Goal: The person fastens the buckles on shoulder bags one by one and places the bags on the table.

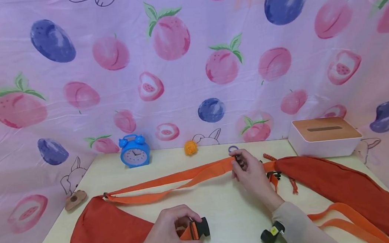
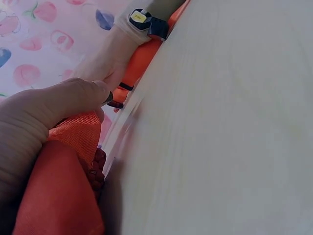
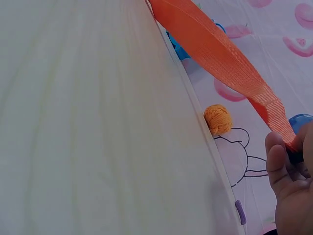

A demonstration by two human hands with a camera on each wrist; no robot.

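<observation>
A red fabric bag [image 1: 107,231] with orange webbing straps lies at the left front of the table. My left hand [image 1: 172,228] pinches a short orange strap just behind its black buckle [image 1: 203,227], which faces right. My right hand [image 1: 249,170], farther back and to the right, pinches the dark end of the bag's long orange strap [image 1: 181,176]. That strap stretches from the bag's back corner to my right fingers. In the right wrist view the orange strap [image 3: 225,63] runs up and left, and its dark end is mostly hidden by the fingers.
A second red bag [image 1: 346,190] with orange straps lies at the right. Along the back stand a blue alarm clock [image 1: 135,152], an orange yarn ball [image 1: 191,147], a purple ring [image 1: 233,148] and a white tissue box [image 1: 326,145]. A brown object [image 1: 75,200] sits at the left edge.
</observation>
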